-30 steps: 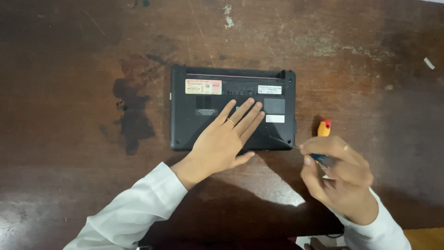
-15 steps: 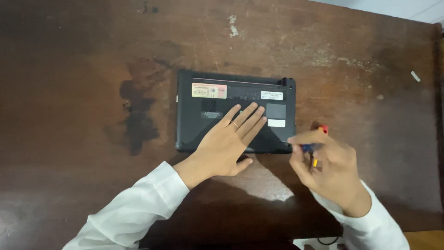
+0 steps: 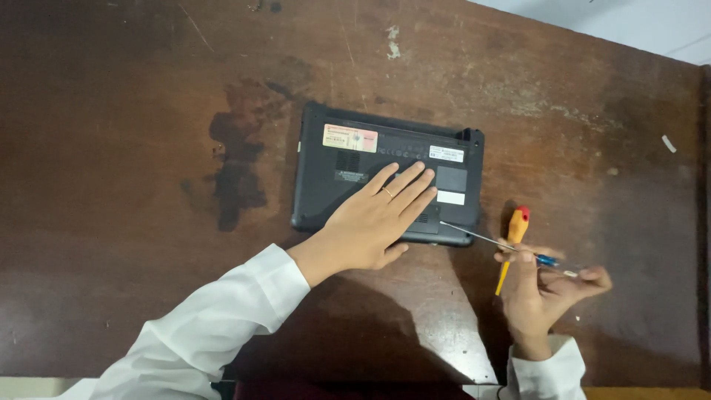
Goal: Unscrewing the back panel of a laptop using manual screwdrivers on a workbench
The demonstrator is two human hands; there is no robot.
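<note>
head view, right hand (image 3: 548, 292) now levels screwdriver (image 3: 511, 248) toward laptop (image 3: 333, 181)

Beat-up old wooden tabletop (image 3: 133, 244)

Dark stain (image 3: 238, 159) left of the hands, pale wall (image 3: 629, 26) past the far right corner.

One laptop (image 3: 385, 174), two screwdrivers (image 3: 512, 244), two hands (image 3: 370, 222), one table (image 3: 111, 222)

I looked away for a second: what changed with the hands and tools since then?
The right hand has turned the blue-handled screwdriver so its tip now points at the laptop edge; the orange screwdriver lies uncovered beside it. The left hand stays flat on the laptop.
</note>
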